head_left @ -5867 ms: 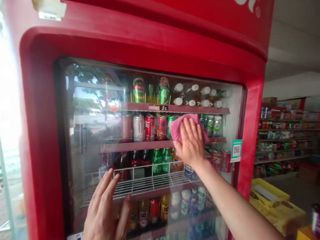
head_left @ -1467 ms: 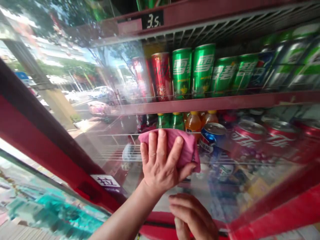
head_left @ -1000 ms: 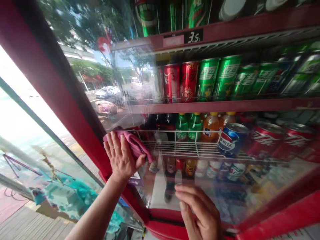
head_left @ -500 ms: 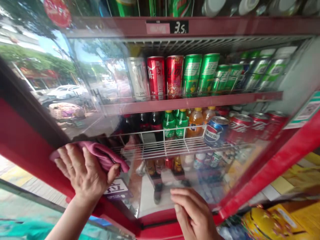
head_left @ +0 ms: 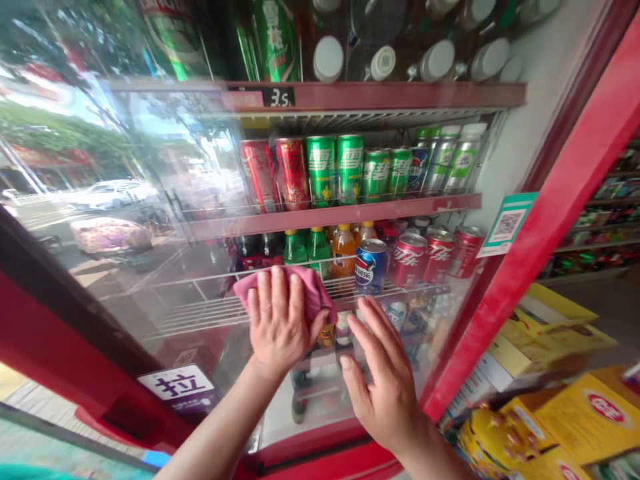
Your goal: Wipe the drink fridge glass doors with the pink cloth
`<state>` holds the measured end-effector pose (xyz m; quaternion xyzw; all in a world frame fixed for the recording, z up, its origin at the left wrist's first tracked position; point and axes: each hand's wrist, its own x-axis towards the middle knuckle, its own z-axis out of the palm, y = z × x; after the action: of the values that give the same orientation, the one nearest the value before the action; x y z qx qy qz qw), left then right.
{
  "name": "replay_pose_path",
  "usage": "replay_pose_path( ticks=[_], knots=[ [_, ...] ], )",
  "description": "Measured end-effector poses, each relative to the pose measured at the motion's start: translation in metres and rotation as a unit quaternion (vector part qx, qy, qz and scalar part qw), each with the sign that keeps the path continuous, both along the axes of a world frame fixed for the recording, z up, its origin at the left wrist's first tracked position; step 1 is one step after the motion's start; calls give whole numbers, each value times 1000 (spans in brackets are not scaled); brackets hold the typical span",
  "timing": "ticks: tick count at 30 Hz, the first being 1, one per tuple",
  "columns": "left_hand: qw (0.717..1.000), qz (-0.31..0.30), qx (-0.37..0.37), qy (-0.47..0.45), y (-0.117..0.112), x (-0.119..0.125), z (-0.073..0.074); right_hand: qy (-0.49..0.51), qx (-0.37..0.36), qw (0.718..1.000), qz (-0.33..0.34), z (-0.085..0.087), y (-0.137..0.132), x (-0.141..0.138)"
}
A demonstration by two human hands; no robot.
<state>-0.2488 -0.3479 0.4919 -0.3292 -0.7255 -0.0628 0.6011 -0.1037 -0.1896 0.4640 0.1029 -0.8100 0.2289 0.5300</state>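
My left hand (head_left: 280, 320) lies nearly flat over a folded pink cloth (head_left: 315, 293) and holds it against the glass door (head_left: 200, 360) of a drinks fridge. Its thumb is out to the right at the cloth's lower edge. To the right, my right hand (head_left: 383, 373) is raised in front of the glass, open and holding nothing, its fingers slightly bent and apart. I cannot tell whether its fingertips touch the pane. Behind the glass, just above the hands, stand a blue Pepsi can (head_left: 371, 267) and several red cola cans (head_left: 410, 259).
A red door frame (head_left: 530, 287) slopes along the right, with a QR code sticker (head_left: 505, 223) on it. Yellow boxes (head_left: 585, 413) are stacked at the lower right. A pull label (head_left: 177, 385) sits at the lower left. Street and cars reflect in the glass.
My left hand has moved the cloth right, from the door's left frame to mid-pane. My right hand has risen a little and its fingers have spread. The view has shifted right.
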Motion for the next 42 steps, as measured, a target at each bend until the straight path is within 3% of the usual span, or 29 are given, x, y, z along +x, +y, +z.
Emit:
replay_pose_path(
  ticks=[3, 6, 8, 14, 17, 23, 31, 36, 39, 42],
  knots=[
    [998, -30, -51, 6, 46, 12, 5, 15, -4, 1000, -15, 8, 7, -1],
    [997, -41, -67, 12, 57, 14, 8, 23, -1, 1000, -16, 12, 11, -2],
    [997, -34, -63, 19, 42, 9, 7, 24, 2, 1000, -16, 13, 13, -3],
    [1000, -5, 5, 1, -36, -11, -4, 24, -8, 1000, -11, 9, 19, 0],
    [998, 1, 53, -43, -41, -12, -8, 30, -15, 999, -15, 8, 26, 6],
    [999, -12, 34, -39, 19, 1, -3, 32, -23, 999, -30, 6, 49, 20],
    [1000, -21, -2, 13, 128, 27, 7, 27, -40, 997, -68, -6, 86, 41],
    [994, -65, -87, 34, 199, 44, 7, 22, -53, 995, -76, -11, 96, 51],
    [987, -93, -124, 40, 212, 47, 9, 25, -49, 995, -81, -7, 98, 53],
    [989, -86, -115, 26, 188, 42, 22, 36, -42, 995, -85, 0, 103, 54]
  ],
)
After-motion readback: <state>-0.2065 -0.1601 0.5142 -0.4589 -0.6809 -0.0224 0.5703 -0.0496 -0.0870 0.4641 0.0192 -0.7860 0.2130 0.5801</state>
